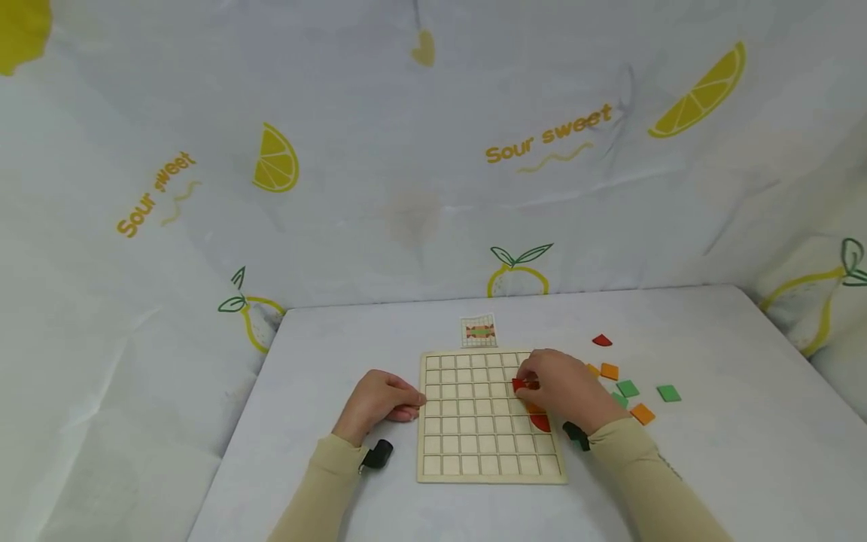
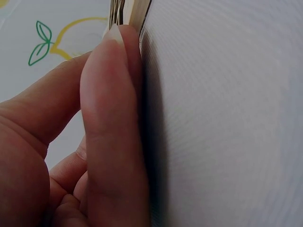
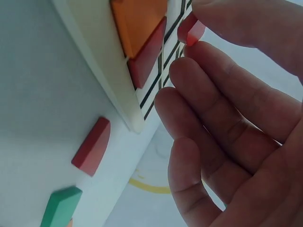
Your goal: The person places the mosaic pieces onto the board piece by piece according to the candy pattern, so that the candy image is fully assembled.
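A pale wooden grid board (image 1: 474,444) lies on the white table, seen in the head view. My left hand (image 1: 379,399) pinches its left edge between thumb and finger; the left wrist view shows the fingertips (image 2: 111,61) at the board's side. Over the right part of the grid, my right hand (image 1: 565,384) holds a small red piece (image 3: 191,30) between thumb and forefinger, its other fingers loosely bent. Below that hand, an orange piece (image 3: 139,23) and a red rounded piece (image 3: 147,56) sit side by side on the board. The right hand hides some cells.
Behind the board lies a small pattern card (image 1: 479,331). Loose pieces are scattered to the right: a red one (image 1: 602,340), several orange squares (image 1: 642,414) and several green squares (image 1: 669,393). A lemon-printed white cloth (image 1: 379,248) hangs behind the table.
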`<state>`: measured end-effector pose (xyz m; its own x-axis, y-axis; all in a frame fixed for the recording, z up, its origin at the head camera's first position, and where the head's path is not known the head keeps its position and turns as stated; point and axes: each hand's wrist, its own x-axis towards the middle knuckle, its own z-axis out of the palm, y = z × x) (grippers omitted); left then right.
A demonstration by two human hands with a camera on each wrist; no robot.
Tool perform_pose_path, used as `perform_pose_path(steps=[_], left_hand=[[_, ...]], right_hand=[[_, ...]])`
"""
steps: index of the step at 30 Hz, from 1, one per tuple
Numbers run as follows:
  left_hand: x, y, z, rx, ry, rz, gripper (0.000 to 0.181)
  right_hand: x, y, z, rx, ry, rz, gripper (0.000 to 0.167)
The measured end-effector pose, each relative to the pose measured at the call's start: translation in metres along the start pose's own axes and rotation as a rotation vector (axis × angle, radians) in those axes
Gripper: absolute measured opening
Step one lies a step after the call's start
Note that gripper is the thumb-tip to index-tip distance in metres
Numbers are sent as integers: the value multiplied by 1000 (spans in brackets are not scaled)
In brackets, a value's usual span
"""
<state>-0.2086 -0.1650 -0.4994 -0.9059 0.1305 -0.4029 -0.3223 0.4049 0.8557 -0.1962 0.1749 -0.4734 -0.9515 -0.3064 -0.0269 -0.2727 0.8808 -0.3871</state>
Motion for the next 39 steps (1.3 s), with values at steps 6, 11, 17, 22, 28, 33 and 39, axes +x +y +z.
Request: perform_pose_path(steps=[6, 11, 17, 22, 28, 33, 39], left_hand=[[-2, 0, 2, 5, 4, 9, 18], [-3, -1, 2, -7, -1, 20, 19], [-3, -2, 1, -10, -4, 22, 18], [-2, -3, 1, -15, -5, 16, 18], [-2, -2, 1, -20, -9, 19, 17], [-2, -2, 1, -19, -11, 24, 16], [0, -2, 1, -13, -10, 20, 15]], right_hand=[[0, -3, 5, -12, -10, 10, 14], [2, -3, 9, -25, -2, -13, 12], [2, -6, 11, -38, -2, -23, 13], [3, -7, 11, -39, -7, -19, 13], [2, -7, 11, -57, 9, -19, 15], [2, -6, 12, -66, 15, -23, 15], [3, -9, 10, -51, 14, -30, 13]])
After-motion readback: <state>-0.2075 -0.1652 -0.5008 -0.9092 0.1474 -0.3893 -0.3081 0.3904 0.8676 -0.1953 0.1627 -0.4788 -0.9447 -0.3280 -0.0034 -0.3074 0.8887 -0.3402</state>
